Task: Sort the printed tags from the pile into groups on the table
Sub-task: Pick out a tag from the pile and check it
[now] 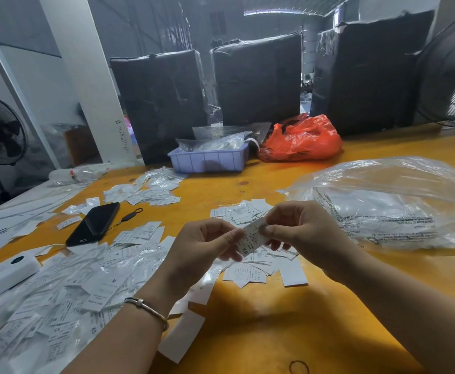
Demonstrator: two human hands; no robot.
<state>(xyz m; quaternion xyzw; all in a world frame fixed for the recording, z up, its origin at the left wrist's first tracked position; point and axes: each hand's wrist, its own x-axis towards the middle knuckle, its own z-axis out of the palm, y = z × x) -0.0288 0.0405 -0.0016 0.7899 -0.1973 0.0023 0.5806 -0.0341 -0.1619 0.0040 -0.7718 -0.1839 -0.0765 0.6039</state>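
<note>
Two bare hands meet at the centre of the frame over the yellow wooden table point(247, 314): the left hand point(207, 245) and the right hand point(299, 228) both pinch one small white printed tag point(251, 237) marked XS, held above a small group of tags point(258, 268). Lower left spreads the big loose pile of white tags point(59, 292). Left of centre lies a black phone point(94, 224); a crinkled clear plastic bag point(388, 201) sits at right.

A black phone point(93, 224) lies on the yellow table point(274, 327) at about nine o'clock, with a white box point(3, 276) near it at eight. At twelve o'clock sits a purple tray point(210, 159), and a red bag point(301, 140) is just beside it at one. A big clear bag point(388, 201) rests at three o'clock.
</note>
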